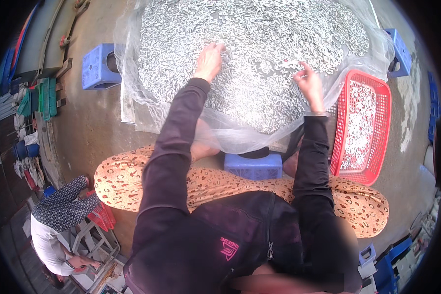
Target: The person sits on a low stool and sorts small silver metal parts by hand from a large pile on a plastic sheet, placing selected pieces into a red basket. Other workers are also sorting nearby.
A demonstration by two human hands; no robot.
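Note:
A wide heap of small silvery dried fish (250,54) lies spread on a fine mesh net (240,137) raised on stools. My left hand (209,61) rests palm down on the fish with fingers spread. My right hand (308,81) is over the right part of the heap, its fingers pinched together on some fish. Both arms wear dark sleeves. A red plastic basket (383,122) at the right, next to my right forearm, holds more small fish.
Blue plastic stools stand at the left (98,66), far right (399,51) and under the net's near edge (254,165). The concrete floor (88,127) surrounds the net. Another person (59,220) bends over a red crate at lower left. Stacked crates line the left rim.

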